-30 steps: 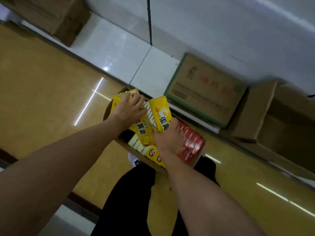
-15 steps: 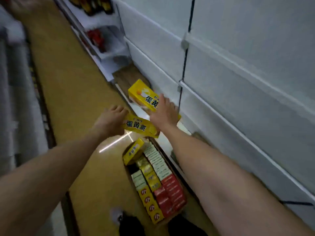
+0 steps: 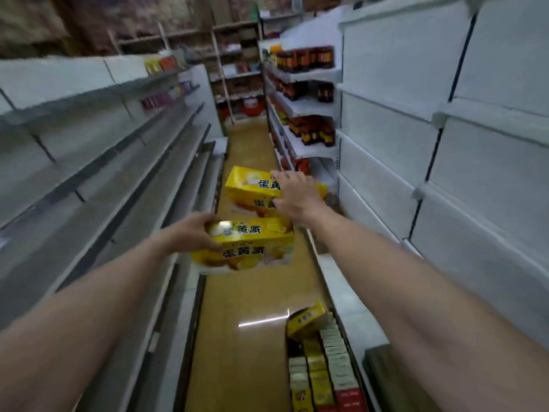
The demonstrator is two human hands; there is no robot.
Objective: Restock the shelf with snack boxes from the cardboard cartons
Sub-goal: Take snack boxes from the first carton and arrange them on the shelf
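My left hand point(image 3: 190, 231) grips the left end of a yellow snack box point(image 3: 246, 248), held level in the middle of the aisle. Farther ahead, my right hand point(image 3: 294, 194) holds a second yellow snack box point(image 3: 246, 188) from its right side, fingers spread over the top. Both boxes are in the air, the right one higher and farther away. An open cardboard carton point(image 3: 320, 367) stands on the floor at the lower right, filled with several yellow, white and red snack boxes; one yellow box point(image 3: 306, 321) lies tilted at its far end.
White shelves point(image 3: 416, 162) with bare boards run along the right; grey bare shelves point(image 3: 104, 162) run along the left. Farther down on the right, shelves carry dark bottles point(image 3: 309, 59). The tan floor point(image 3: 246, 307) forms a narrow aisle between them.
Both hands lifted the yellow boxes out of the carton and raised them. The view swung up from the carton on the floor to along the aisle.
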